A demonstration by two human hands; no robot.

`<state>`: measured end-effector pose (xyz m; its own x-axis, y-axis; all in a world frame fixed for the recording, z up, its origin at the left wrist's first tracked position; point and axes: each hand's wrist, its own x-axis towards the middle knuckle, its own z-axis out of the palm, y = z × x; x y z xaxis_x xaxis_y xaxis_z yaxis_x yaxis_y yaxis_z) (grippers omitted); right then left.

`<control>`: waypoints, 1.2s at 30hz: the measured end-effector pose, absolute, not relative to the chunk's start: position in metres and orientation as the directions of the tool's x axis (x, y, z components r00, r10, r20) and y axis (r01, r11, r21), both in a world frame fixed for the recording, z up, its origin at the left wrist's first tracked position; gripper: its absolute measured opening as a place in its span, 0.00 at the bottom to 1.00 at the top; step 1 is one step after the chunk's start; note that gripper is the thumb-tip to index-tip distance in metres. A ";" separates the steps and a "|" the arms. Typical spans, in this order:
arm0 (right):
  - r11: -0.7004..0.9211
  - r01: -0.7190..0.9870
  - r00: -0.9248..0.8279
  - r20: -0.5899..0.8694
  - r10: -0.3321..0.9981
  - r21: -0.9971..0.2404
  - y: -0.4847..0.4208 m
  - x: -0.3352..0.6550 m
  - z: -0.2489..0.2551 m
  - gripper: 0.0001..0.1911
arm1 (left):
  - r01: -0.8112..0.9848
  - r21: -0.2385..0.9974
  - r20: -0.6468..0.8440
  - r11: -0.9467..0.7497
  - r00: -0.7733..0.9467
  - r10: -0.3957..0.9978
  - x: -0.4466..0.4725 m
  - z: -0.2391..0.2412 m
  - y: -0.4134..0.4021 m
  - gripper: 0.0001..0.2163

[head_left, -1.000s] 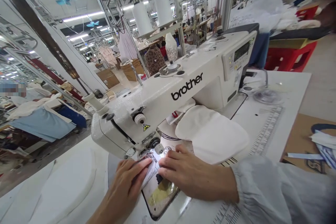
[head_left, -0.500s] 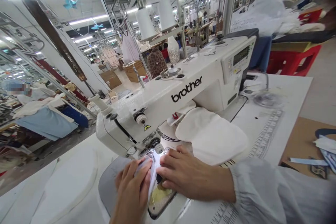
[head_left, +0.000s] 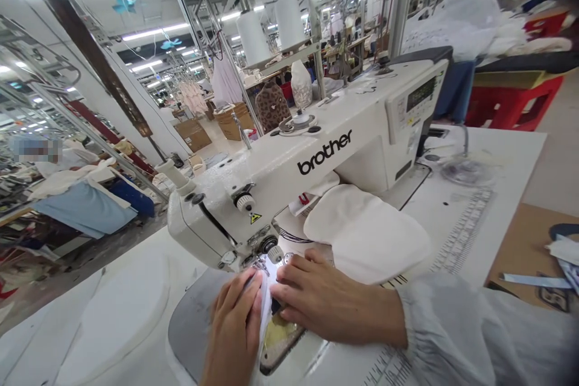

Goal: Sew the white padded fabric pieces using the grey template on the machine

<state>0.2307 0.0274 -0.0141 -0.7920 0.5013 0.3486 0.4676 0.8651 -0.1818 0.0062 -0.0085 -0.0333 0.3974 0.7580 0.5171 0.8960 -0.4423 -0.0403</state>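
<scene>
A white Brother sewing machine (head_left: 316,151) stands across the white table (head_left: 493,163). My left hand (head_left: 235,329) lies flat with fingers together on a small white fabric piece (head_left: 265,304) at the needle area. My right hand (head_left: 330,301) presses flat on the same spot from the right, fingertips by the presser foot (head_left: 260,264) under the bright lamp. A grey fabric piece (head_left: 190,319) lies under my left hand. A stack of white cut pieces (head_left: 366,232) sits just behind my right hand under the machine arm.
White cut fabric (head_left: 117,313) lies at the table's left. Two thread cones (head_left: 271,30) stand behind the machine. A brown board (head_left: 525,241) with scraps is at the right. Red stools (head_left: 511,102) and fabric piles fill the back right; another worker's station is at far left.
My left hand has slid nearer and toward the needle, and the grey fabric piece has come into view beneath it. My right hand has stayed almost in place.
</scene>
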 end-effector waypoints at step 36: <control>0.834 0.508 -0.753 0.359 0.551 -0.215 0.027 0.233 -0.015 0.08 | 0.998 0.042 0.287 0.054 -0.063 0.956 0.041 -0.038 -0.023 0.18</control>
<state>0.2332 0.0269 -0.0153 -0.7531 0.5513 0.3590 0.5082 0.8341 -0.2147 0.0414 -0.0231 -0.0379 -0.0635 0.9558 0.2871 0.9977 0.0537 0.0419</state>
